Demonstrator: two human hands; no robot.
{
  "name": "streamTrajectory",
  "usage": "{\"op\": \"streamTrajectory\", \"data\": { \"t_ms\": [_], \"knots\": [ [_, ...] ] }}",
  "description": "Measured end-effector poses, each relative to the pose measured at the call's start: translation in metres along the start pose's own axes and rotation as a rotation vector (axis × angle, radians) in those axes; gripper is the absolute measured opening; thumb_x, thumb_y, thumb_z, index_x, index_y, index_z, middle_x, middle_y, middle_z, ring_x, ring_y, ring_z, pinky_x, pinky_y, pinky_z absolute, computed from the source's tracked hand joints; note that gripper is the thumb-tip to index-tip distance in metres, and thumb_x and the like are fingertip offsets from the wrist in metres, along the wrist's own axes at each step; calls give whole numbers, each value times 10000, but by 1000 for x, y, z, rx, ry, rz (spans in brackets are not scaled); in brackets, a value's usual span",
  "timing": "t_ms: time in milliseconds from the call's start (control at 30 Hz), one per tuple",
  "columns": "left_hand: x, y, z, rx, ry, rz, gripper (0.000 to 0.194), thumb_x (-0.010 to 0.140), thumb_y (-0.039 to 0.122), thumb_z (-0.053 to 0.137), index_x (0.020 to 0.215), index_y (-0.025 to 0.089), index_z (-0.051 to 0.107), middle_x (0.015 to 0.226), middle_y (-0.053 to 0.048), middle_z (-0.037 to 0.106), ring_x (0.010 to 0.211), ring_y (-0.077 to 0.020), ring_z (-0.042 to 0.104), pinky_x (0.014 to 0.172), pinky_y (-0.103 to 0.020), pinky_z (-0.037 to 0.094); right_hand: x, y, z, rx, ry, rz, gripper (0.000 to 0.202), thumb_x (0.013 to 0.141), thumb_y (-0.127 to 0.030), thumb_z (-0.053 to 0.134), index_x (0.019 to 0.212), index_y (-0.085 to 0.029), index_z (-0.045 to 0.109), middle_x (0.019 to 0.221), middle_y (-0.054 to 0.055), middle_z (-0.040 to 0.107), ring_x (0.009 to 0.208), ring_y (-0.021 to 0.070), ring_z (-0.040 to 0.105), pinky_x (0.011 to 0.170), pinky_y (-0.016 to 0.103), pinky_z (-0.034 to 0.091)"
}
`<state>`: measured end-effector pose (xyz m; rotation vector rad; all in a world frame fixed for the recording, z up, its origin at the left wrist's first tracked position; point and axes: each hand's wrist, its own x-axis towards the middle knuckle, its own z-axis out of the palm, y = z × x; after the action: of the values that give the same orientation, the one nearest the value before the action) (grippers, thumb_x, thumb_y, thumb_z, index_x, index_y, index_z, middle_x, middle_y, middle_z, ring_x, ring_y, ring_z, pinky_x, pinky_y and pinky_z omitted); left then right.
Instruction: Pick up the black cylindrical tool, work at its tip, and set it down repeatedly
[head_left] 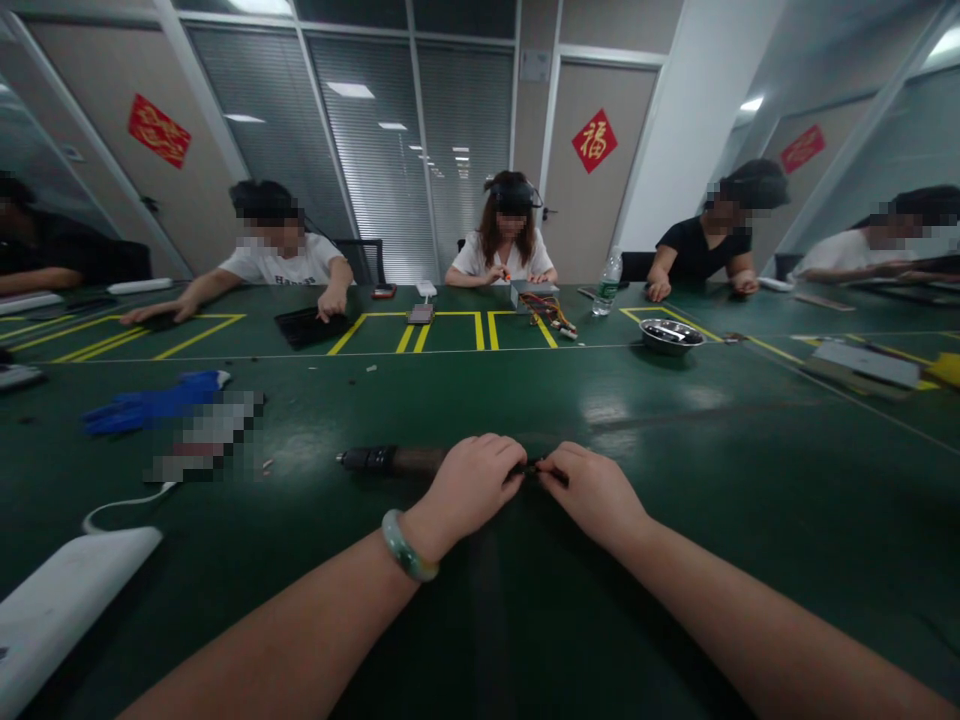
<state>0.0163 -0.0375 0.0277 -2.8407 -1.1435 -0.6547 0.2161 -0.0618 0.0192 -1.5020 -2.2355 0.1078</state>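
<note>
An electric screwdriver lies on the green table, its dark chuck and metal tip pointing left. My left hand, with a jade-coloured bangle at the wrist, is closed round the tool's rear end. Close by on the right, my right hand pinches a small dark piece at that same end, between the two sets of fingertips. What this piece is cannot be made out, and my fingers hide the tool's rear.
Left of me lie a blue glove, a blurred phone-like device on a cable and a white power bank. Beyond stand a metal bowl and a water bottle. Several people work across the table, one at a wired metal box.
</note>
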Motion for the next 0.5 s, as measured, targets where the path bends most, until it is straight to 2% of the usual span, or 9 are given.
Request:
{"op": "streamTrajectory", "data": {
  "t_ms": [500],
  "knots": [
    [-1, 0, -3, -50, -10, -14, 91, 879, 256, 590, 957, 211, 605, 943, -9, 637, 880, -182, 593, 778, -339, 467, 0, 1, 4, 99, 12, 8, 88, 875, -222, 591, 892, -222, 677, 910, -6, 646, 806, 129, 601, 724, 252, 441]
  ]
}}
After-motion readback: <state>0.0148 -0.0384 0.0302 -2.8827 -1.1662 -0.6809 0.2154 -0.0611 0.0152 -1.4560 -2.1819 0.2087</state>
